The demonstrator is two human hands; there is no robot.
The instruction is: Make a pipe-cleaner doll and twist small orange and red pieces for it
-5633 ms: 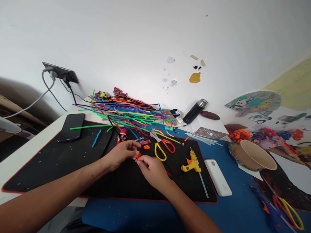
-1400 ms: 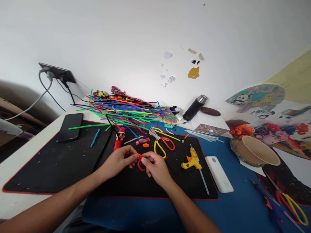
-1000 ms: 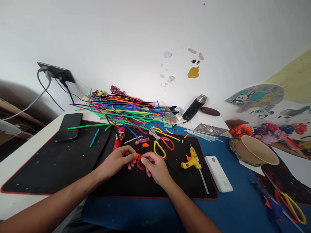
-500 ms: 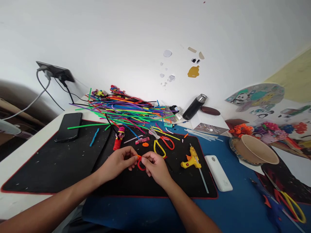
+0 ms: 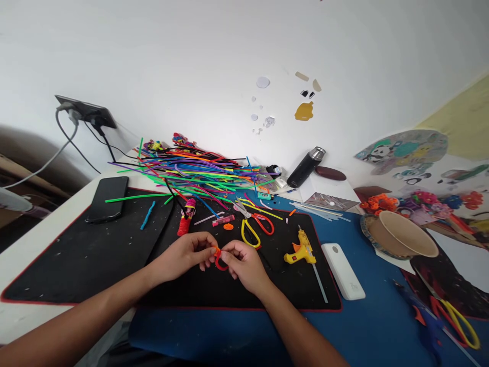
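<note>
A matt black mat (image 5: 95,255) covers the table's near left part. The phone (image 5: 107,198) on it is glossy. The scissors (image 5: 252,227) have metal blades and smooth plastic handles; the flask (image 5: 306,167) looks matt black with a shiny metal cap.

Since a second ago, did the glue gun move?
No. The glue gun lies beside the white box on the black mat, just as before.

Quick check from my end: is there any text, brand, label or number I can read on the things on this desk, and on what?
No text can be read.
White power bank: faint grey mark near its end, too small to read.
Small teal item: a dark marking, blurred.
Yellow glue gun, black flask, phone: no lettering shows.
Panda picture: drawings only, no words legible.
</note>
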